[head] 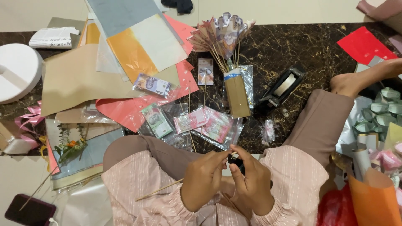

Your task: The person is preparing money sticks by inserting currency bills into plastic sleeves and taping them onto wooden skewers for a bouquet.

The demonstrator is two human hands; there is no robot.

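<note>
A thin wooden skewer [167,189] is pinched by the left hand [204,180] while the right hand [250,184] grips its tip, steadying it over the lap, near the dark marble floor's [293,46] front edge.

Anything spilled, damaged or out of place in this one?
Nothing looks spilled or broken. Paper sheets lie fanned and overlapping on the dark floor, banknotes sit loose in plastic sleeves, and both hands pinch a thin wooden stick over the lap. Cluttered, not odd.
</note>
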